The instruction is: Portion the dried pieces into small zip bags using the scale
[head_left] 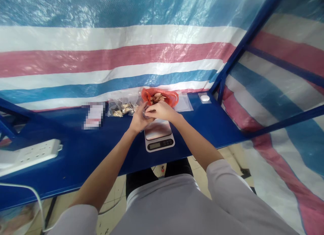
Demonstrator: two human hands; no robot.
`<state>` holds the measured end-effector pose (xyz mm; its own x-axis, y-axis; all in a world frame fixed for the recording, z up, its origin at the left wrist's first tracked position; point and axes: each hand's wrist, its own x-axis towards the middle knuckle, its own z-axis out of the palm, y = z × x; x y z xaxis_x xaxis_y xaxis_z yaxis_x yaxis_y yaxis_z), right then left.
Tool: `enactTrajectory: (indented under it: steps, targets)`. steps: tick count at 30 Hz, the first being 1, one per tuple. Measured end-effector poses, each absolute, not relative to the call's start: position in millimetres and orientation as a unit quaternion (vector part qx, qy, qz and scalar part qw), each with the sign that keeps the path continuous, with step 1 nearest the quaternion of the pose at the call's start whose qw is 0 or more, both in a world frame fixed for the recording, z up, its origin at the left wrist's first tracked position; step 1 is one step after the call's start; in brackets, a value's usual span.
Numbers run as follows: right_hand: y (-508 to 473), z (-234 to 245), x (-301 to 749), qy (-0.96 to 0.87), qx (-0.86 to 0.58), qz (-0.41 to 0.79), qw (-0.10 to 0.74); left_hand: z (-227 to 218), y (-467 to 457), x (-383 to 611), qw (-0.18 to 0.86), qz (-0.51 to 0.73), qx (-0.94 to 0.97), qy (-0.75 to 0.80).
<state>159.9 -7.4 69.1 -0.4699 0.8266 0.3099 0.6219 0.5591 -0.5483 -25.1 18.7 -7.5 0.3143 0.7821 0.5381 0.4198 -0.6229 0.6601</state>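
My left hand (138, 119) and my right hand (161, 111) meet above the back of a small digital kitchen scale (160, 144). Both hands are closed, fingertips together on what looks like a small clear plastic bag (146, 111), mostly hidden by the fingers. Right behind them lies an open red plastic bag (174, 97) with brown, flat dried pieces (157, 97) in it. To the left of my left hand are clear bags (121, 108) of pale yellowish pieces.
A white power strip (32, 155) and its cable lie on the left of the blue table (76, 157). A blurred-out object (94, 116) is at the back left. At the back right sits a white oval item (205, 98) on clear plastic. Striped sheeting (113, 59) hangs behind.
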Motion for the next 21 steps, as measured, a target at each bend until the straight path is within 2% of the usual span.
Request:
enactTrajectory:
  steps: [2,10,21]
  targets:
    - [-6,70,161,-0.841,-0.417,0.205,0.277,-9,20,-26,0.209,0.452,0.782,0.375]
    - [-4,64,169,-0.781,-0.391,0.311,0.376,-4,17,-33,0.214,0.425,0.805,0.354]
    - [6,53,172,-0.762,-0.400,0.316,0.400,18,15,-16,0.195,0.435,0.796,0.372]
